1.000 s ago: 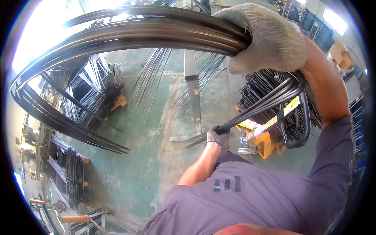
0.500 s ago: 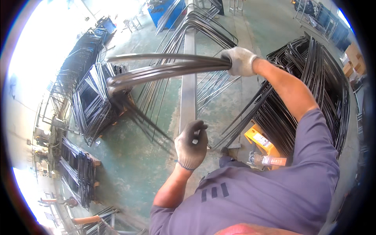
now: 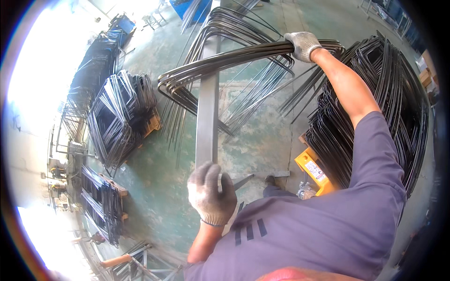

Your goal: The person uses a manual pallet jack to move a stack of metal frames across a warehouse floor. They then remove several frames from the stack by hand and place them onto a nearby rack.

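My right hand (image 3: 303, 46), in a pale work glove, is closed around a bundle of bent dark metal rods (image 3: 229, 57) at arm's length. The bundle stretches left over a long grey metal beam (image 3: 206, 105), its rounded corners turning downward on the left side. Behind it, more bent rods (image 3: 239, 24) hang over the beam's far part. My left hand (image 3: 212, 193), gloved with darkened fingers, is at the beam's near end. Its fingers bend loosely, the thumb stands apart, and nothing shows in it. Whether it touches the beam is unclear.
A large stack of bent dark rods (image 3: 389, 103) rises on the right, beside a yellow piece of equipment (image 3: 315, 172) and a clear plastic bottle (image 3: 305, 191). More rod stacks (image 3: 123, 117) stand on pallets at left. A blue container (image 3: 190, 9) is far ahead.
My right hand has moved slightly right and away with the rod bundle, which now lies across above the beam. My left hand has shifted slightly left and nearer, its curled fingers loosening.
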A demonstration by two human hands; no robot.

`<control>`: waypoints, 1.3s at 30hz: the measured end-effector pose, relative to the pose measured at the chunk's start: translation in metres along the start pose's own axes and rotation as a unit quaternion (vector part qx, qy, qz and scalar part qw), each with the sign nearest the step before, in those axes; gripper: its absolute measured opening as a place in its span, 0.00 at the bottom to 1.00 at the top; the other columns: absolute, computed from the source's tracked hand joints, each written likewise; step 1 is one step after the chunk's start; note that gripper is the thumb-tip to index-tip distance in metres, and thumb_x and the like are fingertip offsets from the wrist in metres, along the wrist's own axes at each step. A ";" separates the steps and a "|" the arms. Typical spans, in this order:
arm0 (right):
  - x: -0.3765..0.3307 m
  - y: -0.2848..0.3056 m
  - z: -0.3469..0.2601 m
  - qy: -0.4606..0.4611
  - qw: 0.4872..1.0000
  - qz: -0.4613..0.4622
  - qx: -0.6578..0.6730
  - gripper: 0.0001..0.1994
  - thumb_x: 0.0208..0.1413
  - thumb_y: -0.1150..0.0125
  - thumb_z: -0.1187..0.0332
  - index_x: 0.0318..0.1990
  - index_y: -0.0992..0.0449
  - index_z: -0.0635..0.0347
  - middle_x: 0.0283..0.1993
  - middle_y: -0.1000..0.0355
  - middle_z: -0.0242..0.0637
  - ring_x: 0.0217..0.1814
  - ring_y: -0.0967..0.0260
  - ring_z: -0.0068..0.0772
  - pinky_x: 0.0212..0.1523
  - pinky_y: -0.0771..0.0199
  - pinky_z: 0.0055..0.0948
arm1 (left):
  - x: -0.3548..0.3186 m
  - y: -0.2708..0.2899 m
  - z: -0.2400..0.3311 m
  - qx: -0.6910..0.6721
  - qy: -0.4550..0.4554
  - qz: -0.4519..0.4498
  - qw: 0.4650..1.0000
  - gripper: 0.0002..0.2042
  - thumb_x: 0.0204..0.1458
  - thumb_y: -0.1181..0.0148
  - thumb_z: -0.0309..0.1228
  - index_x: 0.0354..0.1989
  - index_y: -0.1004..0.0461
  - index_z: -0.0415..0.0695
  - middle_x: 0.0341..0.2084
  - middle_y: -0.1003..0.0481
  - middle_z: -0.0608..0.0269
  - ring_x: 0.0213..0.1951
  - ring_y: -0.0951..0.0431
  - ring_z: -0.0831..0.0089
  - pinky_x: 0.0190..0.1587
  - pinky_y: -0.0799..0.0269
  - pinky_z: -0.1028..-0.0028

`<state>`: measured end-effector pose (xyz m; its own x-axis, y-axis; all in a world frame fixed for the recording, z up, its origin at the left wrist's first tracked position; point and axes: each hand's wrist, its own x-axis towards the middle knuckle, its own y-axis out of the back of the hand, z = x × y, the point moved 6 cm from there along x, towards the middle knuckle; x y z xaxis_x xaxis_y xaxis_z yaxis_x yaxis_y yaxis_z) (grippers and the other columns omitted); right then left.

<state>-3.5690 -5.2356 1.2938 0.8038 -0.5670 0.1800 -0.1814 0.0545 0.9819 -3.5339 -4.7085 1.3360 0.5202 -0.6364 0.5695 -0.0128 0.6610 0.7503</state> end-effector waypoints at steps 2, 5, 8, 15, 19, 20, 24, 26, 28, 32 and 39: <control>0.027 -0.026 0.034 -0.018 1.000 0.015 0.013 0.12 0.62 0.32 0.65 0.51 0.17 0.49 0.51 0.14 0.45 0.59 0.18 0.58 0.57 0.19 0.53 | 0.016 -0.013 0.003 0.027 -0.049 -0.034 0.998 0.16 0.50 0.28 0.17 0.48 0.16 0.41 0.50 0.16 0.52 0.53 0.16 0.48 0.60 0.21 0.54; 0.045 -0.054 0.069 -0.037 0.997 0.042 0.048 0.12 0.64 0.32 0.61 0.53 0.18 0.49 0.54 0.14 0.45 0.62 0.19 0.58 0.59 0.19 0.52 | 0.028 -0.025 -0.008 -0.030 0.030 -0.030 0.999 0.15 0.50 0.27 0.17 0.47 0.17 0.39 0.52 0.17 0.50 0.53 0.16 0.53 0.59 0.21 0.60; 0.076 -0.056 0.102 -0.068 0.996 0.048 0.041 0.12 0.66 0.34 0.61 0.55 0.18 0.48 0.57 0.15 0.46 0.63 0.20 0.58 0.61 0.20 0.52 | 0.051 -0.029 -0.026 -0.200 0.258 -0.065 0.943 0.14 0.54 0.31 0.18 0.49 0.18 0.38 0.54 0.18 0.52 0.49 0.17 0.66 0.54 0.20 0.65; 0.106 -0.089 0.153 -0.109 0.994 0.002 -0.015 0.12 0.65 0.39 0.64 0.53 0.15 0.49 0.55 0.14 0.46 0.62 0.18 0.57 0.61 0.18 0.53 | 0.127 -0.110 -0.063 -0.060 0.263 -0.267 0.925 0.43 0.50 0.24 0.31 0.77 0.38 0.50 0.47 0.18 0.47 0.46 0.15 0.57 0.54 0.18 0.59; 0.090 -0.094 0.162 -0.101 0.992 -0.041 -0.057 0.12 0.53 0.31 0.65 0.45 0.11 0.48 0.44 0.13 0.45 0.49 0.14 0.54 0.48 0.15 0.51 | 0.163 -0.161 -0.069 -0.016 0.226 -0.275 0.935 0.45 0.50 0.26 0.29 0.80 0.40 0.49 0.48 0.15 0.41 0.47 0.11 0.52 0.55 0.17 0.59; 0.087 -0.097 0.163 -0.098 0.994 -0.034 -0.041 0.11 0.53 0.32 0.65 0.43 0.10 0.48 0.44 0.13 0.46 0.49 0.14 0.56 0.49 0.15 0.52 | 0.167 -0.168 -0.070 0.022 0.222 -0.282 0.933 0.46 0.51 0.25 0.30 0.80 0.40 0.49 0.49 0.15 0.42 0.48 0.11 0.53 0.55 0.17 0.58; 0.102 -0.112 0.177 -0.089 0.995 -0.008 -0.036 0.10 0.53 0.33 0.63 0.40 0.10 0.47 0.43 0.13 0.48 0.50 0.14 0.59 0.50 0.16 0.55 | 0.199 -0.203 -0.058 0.056 0.128 -0.182 0.973 0.34 0.54 0.25 0.26 0.72 0.27 0.40 0.55 0.17 0.47 0.57 0.14 0.57 0.64 0.21 0.60; 0.109 -0.113 0.190 -0.076 0.997 0.011 -0.026 0.10 0.54 0.34 0.63 0.40 0.10 0.47 0.43 0.13 0.48 0.50 0.14 0.59 0.49 0.16 0.55 | 0.220 -0.222 -0.031 0.065 -0.025 -0.086 0.994 0.30 0.56 0.24 0.24 0.69 0.23 0.38 0.59 0.19 0.47 0.63 0.18 0.58 0.70 0.25 0.61; 0.117 -0.109 0.204 -0.072 0.997 0.016 0.007 0.09 0.57 0.33 0.60 0.41 0.10 0.47 0.44 0.13 0.48 0.51 0.15 0.59 0.50 0.17 0.55 | 0.245 -0.250 0.005 0.011 -0.082 -0.085 0.993 0.29 0.56 0.25 0.22 0.68 0.22 0.38 0.61 0.19 0.49 0.64 0.19 0.57 0.71 0.27 0.61; 0.128 -0.112 0.249 -0.069 0.997 0.001 0.026 0.11 0.59 0.32 0.55 0.42 0.10 0.47 0.45 0.14 0.50 0.52 0.15 0.60 0.51 0.17 0.56 | 0.286 -0.371 0.049 -0.327 0.291 -0.336 0.834 0.20 0.65 0.30 0.30 0.62 0.22 0.32 0.59 0.18 0.48 0.63 0.18 0.51 0.72 0.26 0.58; 0.153 -0.100 0.275 0.005 0.997 -0.050 0.053 0.14 0.58 0.34 0.66 0.51 0.13 0.53 0.48 0.13 0.48 0.54 0.14 0.56 0.54 0.15 0.53 | 0.417 -0.541 0.024 -0.353 0.067 -0.193 0.913 0.14 0.67 0.40 0.23 0.58 0.22 0.30 0.55 0.18 0.44 0.60 0.19 0.47 0.74 0.27 0.49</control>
<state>-3.5835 -5.5537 1.2072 0.8266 -0.5568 0.0818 -0.1580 -0.0902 0.9833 -3.3307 -5.3410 1.1762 0.4703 -0.8528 0.2270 0.7224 0.5198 0.4560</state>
